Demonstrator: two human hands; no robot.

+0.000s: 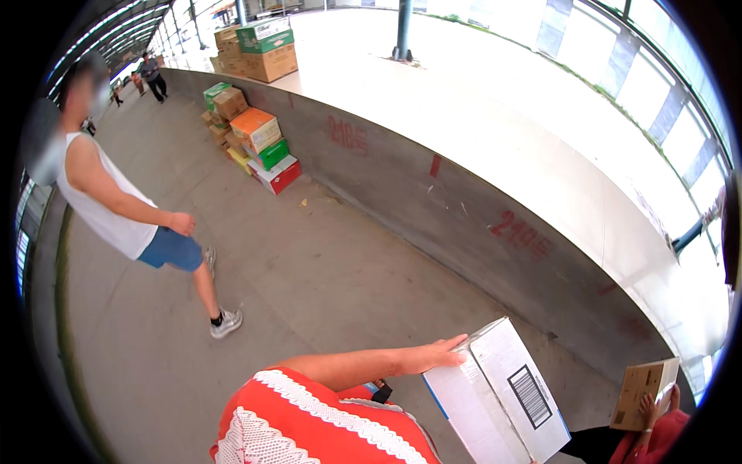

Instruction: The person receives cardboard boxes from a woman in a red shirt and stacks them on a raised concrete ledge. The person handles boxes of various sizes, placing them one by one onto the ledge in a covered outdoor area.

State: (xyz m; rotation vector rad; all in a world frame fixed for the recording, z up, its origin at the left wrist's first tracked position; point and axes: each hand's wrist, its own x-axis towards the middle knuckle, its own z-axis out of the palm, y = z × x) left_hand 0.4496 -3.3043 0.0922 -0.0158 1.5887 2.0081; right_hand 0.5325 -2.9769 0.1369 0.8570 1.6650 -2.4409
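My left hand point(444, 353), at the end of a bare forearm and red lace-trimmed sleeve, grips the upper left edge of a white cardboard box point(487, 402) with a taped seam and a dark printed label. The box is tilted at the bottom centre-right of the head view. My right hand is not in view. At the lower right another person in red point(661, 441) holds a brown carton point(634, 390) with both hands.
A person in a white top point(116, 201) walks at left on the concrete path point(325, 255); others are farther back. Stacked cartons point(255, 131) stand against the long raised ledge point(371, 155), with more cartons point(267, 62) on top. Posts point(403, 31) stand on the platform.
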